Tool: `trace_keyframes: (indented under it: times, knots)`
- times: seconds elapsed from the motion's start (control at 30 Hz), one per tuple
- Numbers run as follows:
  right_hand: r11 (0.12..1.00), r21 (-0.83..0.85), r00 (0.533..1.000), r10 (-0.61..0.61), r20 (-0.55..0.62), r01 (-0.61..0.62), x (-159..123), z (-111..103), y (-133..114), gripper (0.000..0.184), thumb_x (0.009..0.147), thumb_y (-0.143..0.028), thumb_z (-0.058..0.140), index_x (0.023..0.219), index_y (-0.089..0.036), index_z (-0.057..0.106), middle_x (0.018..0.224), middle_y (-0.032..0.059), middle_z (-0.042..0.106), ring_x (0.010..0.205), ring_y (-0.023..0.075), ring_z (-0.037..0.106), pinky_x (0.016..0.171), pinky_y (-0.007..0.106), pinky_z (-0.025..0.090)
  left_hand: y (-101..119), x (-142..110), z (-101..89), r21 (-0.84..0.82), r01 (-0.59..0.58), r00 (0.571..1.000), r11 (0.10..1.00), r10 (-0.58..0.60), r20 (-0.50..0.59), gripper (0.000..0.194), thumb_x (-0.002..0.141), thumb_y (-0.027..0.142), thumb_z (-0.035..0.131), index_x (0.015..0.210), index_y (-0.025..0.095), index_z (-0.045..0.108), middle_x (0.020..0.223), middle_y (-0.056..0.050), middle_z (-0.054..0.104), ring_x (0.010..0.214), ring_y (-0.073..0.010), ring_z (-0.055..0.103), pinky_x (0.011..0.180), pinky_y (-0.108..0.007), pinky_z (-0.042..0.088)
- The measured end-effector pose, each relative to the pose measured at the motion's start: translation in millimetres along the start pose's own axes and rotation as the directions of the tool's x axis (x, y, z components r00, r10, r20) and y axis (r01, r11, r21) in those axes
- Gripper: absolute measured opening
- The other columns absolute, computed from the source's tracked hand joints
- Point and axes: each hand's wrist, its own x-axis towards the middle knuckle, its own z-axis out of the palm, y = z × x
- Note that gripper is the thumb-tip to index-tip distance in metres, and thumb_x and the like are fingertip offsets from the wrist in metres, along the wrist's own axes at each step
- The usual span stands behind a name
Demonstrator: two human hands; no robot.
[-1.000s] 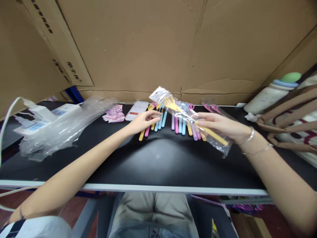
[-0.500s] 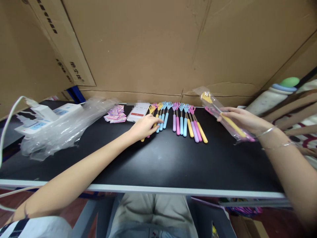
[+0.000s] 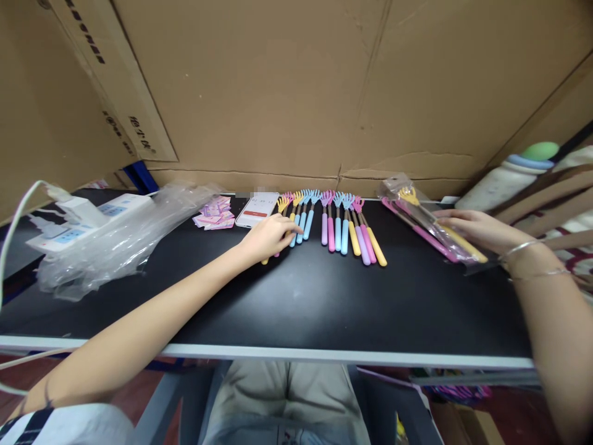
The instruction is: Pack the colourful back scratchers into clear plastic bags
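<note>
My left hand (image 3: 273, 237) is over the left group of back scratchers (image 3: 307, 224), fingers bent together on the handles; it seems to pinch one and partly hides the yellow and pink ones. To its right, a second group of back scratchers (image 3: 338, 235) lies fanned out, with purple, pink, blue and yellow handles. On the right of the table, my right hand (image 3: 477, 228) grips the handle of a yellow back scratcher (image 3: 464, 243) in a clear plastic bag. This lies against a pink bagged back scratcher (image 3: 435, 242).
A phone (image 3: 256, 210) and a pile of small pink cards (image 3: 215, 214) lie at the back left. Farther left are clear plastic bags (image 3: 134, 238) and a white power strip (image 3: 69, 232). A bottle (image 3: 486, 183) stands at the right, beside a striped bag (image 3: 569, 228). Cardboard (image 3: 259, 93) walls the back.
My right hand has carried the bagged yellow back scratcher rightward and down beside the pink one. My left hand has come down onto the left group's handles.
</note>
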Motion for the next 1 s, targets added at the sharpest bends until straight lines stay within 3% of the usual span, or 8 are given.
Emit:
trace_keyframes:
  times: [0.1,0.3,0.57,0.8,1.0]
  knots:
    - [0.992,-0.007,0.990,0.123,0.062,-0.123,4.4,-0.8,2.8,0.030,0.086,-0.019,0.054,0.112,-0.011,0.065,0.108,0.0149,0.068,0.083,0.0169,0.064,0.071,0.024,0.047,1.8,-0.5,-1.3,0.043,0.025,1.000,0.999,-0.025,0.011,0.029,0.085,0.011,0.048,0.102,0.020,0.070,0.084,-0.004,0.068,0.085,-0.0171,0.058,0.074,-0.026,0.045]
    - [0.982,-0.128,0.989,0.147,0.029,-0.142,13.8,6.4,7.4,0.050,0.083,-0.012,0.056,0.131,0.001,0.046,0.102,0.0225,0.068,0.074,0.0162,0.063,0.071,0.026,0.046,6.8,-1.0,-5.2,0.137,0.072,0.997,0.988,-0.076,0.025,0.029,0.086,0.015,0.049,0.107,0.023,0.067,0.082,-0.003,0.067,0.084,-0.0164,0.060,0.064,-0.023,0.042]
    - [0.928,-0.369,0.999,0.042,-0.028,-0.049,17.1,9.5,9.9,0.035,0.076,-0.020,0.063,0.108,-0.006,0.064,0.106,0.0198,0.066,0.077,0.0201,0.058,0.072,0.030,0.041,-0.4,-1.8,2.4,0.177,-0.030,1.000,0.984,0.029,0.007,0.025,0.088,0.015,0.047,0.104,0.021,0.066,0.093,-0.002,0.067,0.090,-0.0170,0.058,0.074,-0.026,0.044]
    - [0.898,-0.437,0.999,0.049,0.016,-0.037,18.7,12.8,13.1,0.036,0.078,-0.030,0.057,0.107,-0.010,0.062,0.109,0.0172,0.067,0.094,0.0267,0.061,0.079,0.032,0.041,-0.7,-2.1,2.8,0.226,-0.052,0.999,0.973,0.053,0.001,0.025,0.089,0.016,0.046,0.103,0.021,0.065,0.095,-0.003,0.067,0.090,-0.0175,0.059,0.076,-0.028,0.045]
    - [0.895,-0.446,0.999,0.032,0.041,-0.010,16.1,19.7,8.6,0.039,0.076,-0.040,0.054,0.104,-0.014,0.061,0.099,0.0117,0.069,0.087,0.0245,0.064,0.074,0.030,0.044,0.0,-2.6,3.3,0.216,-0.046,0.999,0.975,0.046,0.007,0.025,0.089,0.016,0.045,0.104,0.021,0.065,0.094,-0.003,0.066,0.091,-0.0175,0.059,0.076,-0.027,0.045]
